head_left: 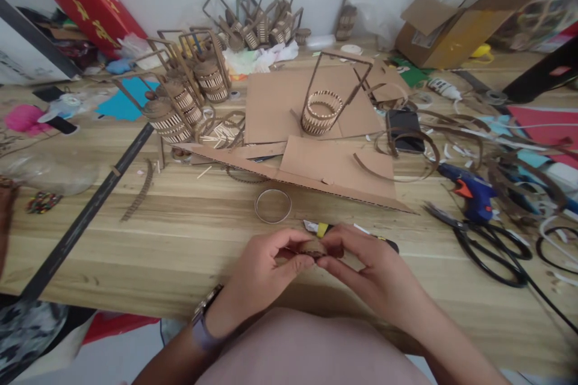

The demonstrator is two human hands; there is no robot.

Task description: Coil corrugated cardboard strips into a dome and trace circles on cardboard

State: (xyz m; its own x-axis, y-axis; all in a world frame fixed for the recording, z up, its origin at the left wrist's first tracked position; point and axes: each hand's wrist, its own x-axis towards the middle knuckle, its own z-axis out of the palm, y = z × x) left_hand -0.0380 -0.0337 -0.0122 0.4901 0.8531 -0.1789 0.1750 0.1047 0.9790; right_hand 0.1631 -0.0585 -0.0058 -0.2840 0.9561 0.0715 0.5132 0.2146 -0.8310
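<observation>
My left hand and my right hand meet at the table's near edge, both pinching a small brown cardboard piece between fingertips. A watch sits on my left wrist. Just behind my hands lies a utility knife with a yellow slider. A thin cardboard ring lies flat a little farther back. An unfinished cardboard basket with a tall handle stands on flat cardboard sheets.
Several finished cardboard baskets are piled at the back left. A blue glue gun and black scissors lie to the right, with a phone, cardboard strips and an open box. A long black bar crosses the left side.
</observation>
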